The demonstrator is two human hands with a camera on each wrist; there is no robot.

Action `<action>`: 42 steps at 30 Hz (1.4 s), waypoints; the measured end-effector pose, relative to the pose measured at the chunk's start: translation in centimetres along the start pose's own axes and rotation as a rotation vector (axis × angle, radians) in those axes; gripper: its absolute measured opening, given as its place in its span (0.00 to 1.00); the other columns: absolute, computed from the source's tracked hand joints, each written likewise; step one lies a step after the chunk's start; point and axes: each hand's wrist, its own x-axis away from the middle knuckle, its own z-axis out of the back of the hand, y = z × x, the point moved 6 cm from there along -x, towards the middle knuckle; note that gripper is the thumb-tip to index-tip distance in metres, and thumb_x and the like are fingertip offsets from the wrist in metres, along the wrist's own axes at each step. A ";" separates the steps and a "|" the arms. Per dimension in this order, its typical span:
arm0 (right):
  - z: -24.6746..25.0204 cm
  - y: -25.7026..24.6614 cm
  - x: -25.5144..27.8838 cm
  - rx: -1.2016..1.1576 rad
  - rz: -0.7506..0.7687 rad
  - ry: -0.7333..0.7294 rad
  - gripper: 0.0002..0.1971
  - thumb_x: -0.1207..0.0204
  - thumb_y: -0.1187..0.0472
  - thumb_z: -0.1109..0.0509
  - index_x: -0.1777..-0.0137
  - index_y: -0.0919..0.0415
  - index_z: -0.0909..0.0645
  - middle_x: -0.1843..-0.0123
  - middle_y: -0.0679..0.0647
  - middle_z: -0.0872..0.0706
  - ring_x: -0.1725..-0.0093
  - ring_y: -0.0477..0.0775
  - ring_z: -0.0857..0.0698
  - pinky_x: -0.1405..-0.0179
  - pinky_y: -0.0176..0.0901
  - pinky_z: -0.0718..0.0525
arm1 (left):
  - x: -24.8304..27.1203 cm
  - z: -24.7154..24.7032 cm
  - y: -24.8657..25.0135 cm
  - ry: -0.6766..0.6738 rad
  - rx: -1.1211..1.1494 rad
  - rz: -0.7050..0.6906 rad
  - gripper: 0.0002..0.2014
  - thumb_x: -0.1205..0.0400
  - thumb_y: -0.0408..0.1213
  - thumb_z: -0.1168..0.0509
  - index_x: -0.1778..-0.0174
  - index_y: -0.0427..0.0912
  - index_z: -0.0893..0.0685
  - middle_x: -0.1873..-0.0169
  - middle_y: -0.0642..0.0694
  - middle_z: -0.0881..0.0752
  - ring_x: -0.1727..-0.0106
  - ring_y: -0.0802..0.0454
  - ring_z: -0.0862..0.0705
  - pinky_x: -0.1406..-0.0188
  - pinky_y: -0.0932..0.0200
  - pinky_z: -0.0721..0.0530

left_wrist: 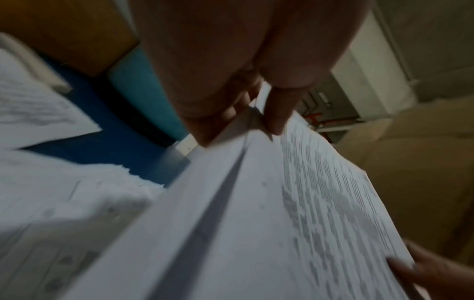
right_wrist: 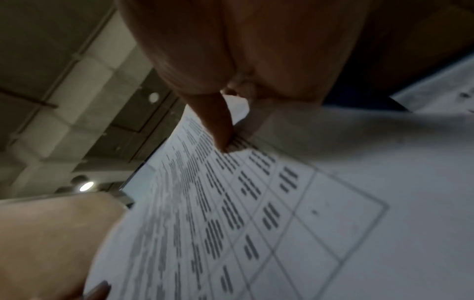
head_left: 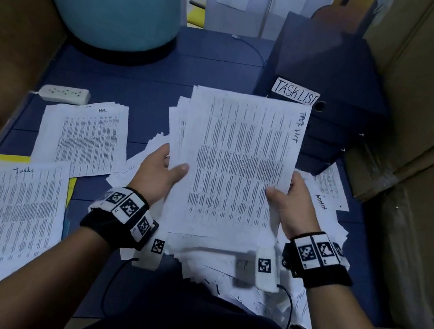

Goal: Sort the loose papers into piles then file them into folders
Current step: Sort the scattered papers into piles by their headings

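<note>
So both hands clamp one sheaf of papers (head_left: 238, 162), held up mid-scene: left hand (head_left: 159, 175) w/ thumb on its left edge, right hand (head_left: 293, 201) on the right. Loose papers (head_left: 223, 266) lie beneath. HR pile (head_left: 85, 136) far left, another pile (head_left: 4, 220) near left, dark folders (head_left: 328, 130) w/ TASKLIST label (head_left: 295, 91) far right.
</note>
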 end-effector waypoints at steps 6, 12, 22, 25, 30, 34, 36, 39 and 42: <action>1.8 -2.9 -0.6 0.042 0.275 0.105 0.21 0.24 0.73 0.30 0.41 0.49 0.29 0.46 0.46 0.16 0.48 0.41 0.16 0.42 0.44 0.17 | 0.6 -0.8 3.3 0.123 0.019 -0.242 0.21 0.21 0.20 0.36 0.46 0.55 0.24 0.52 0.58 0.15 0.54 0.70 0.16 0.53 0.74 0.19; 0.9 3.5 -1.2 0.182 0.055 0.004 0.20 0.21 0.62 0.29 0.32 0.59 0.31 0.41 0.51 0.17 0.39 0.52 0.18 0.33 0.61 0.20 | 1.8 -3.9 -0.8 0.095 -0.058 -0.121 0.17 0.18 0.23 0.39 0.40 0.48 0.27 0.48 0.55 0.18 0.49 0.69 0.18 0.43 0.66 0.19; -0.4 3.1 -1.8 0.055 -0.018 -0.051 0.15 0.16 0.63 0.39 0.33 0.46 0.23 0.44 0.40 0.14 0.44 0.41 0.16 0.46 0.39 0.20 | 1.9 -3.1 -2.9 0.220 -0.091 -0.047 0.12 0.15 0.26 0.43 0.39 0.44 0.30 0.48 0.48 0.16 0.49 0.56 0.17 0.47 0.64 0.21; -2.5 3.5 -2.0 0.038 -0.042 -0.095 0.16 0.22 0.59 0.36 0.36 0.42 0.21 0.42 0.44 0.11 0.40 0.51 0.13 0.38 0.55 0.17 | 2.6 -0.6 -5.5 0.267 -0.133 0.038 0.12 0.15 0.28 0.44 0.36 0.41 0.28 0.39 0.38 0.17 0.36 0.40 0.19 0.32 0.42 0.22; -9.7 4.8 -0.5 0.146 -0.113 -0.274 0.06 0.24 0.55 0.32 0.49 0.48 0.24 0.57 0.53 0.16 0.62 0.55 0.18 0.62 0.47 0.22 | 5.0 6.5 -9.0 0.422 -0.160 0.143 0.16 0.17 0.26 0.44 0.33 0.36 0.25 0.36 0.36 0.18 0.32 0.38 0.21 0.30 0.38 0.25; -18.0 8.2 3.2 0.278 -0.175 -0.487 0.10 0.26 0.57 0.33 0.45 0.52 0.23 0.43 0.62 0.14 0.45 0.61 0.13 0.44 0.61 0.14 | 7.5 14.3 -11.6 0.508 -0.188 0.238 0.15 0.17 0.24 0.44 0.35 0.35 0.24 0.40 0.36 0.17 0.38 0.37 0.19 0.41 0.48 0.23; -22.1 9.4 4.6 0.345 -0.180 -0.547 0.12 0.26 0.57 0.34 0.45 0.59 0.23 0.42 0.67 0.16 0.43 0.66 0.15 0.49 0.58 0.13 | 9.1 18.3 -13.1 0.549 -0.242 0.307 0.17 0.17 0.24 0.44 0.32 0.33 0.26 0.38 0.34 0.19 0.37 0.37 0.21 0.44 0.50 0.24; -27.9 9.9 6.0 0.408 -0.156 -0.592 0.07 0.22 0.65 0.35 0.51 0.69 0.28 0.60 0.63 0.22 0.62 0.60 0.20 0.61 0.44 0.23 | 11.3 24.0 -15.7 0.623 -0.261 0.367 0.17 0.19 0.23 0.43 0.34 0.36 0.25 0.43 0.37 0.17 0.46 0.43 0.19 0.51 0.57 0.28; -33.9 10.5 7.0 0.453 -0.141 -0.636 0.08 0.21 0.69 0.36 0.61 0.61 0.30 0.67 0.51 0.29 0.66 0.50 0.28 0.66 0.42 0.31 | 13.6 29.2 -17.8 0.686 -0.267 0.439 0.21 0.18 0.25 0.41 0.29 0.39 0.28 0.38 0.35 0.18 0.45 0.41 0.19 0.50 0.53 0.25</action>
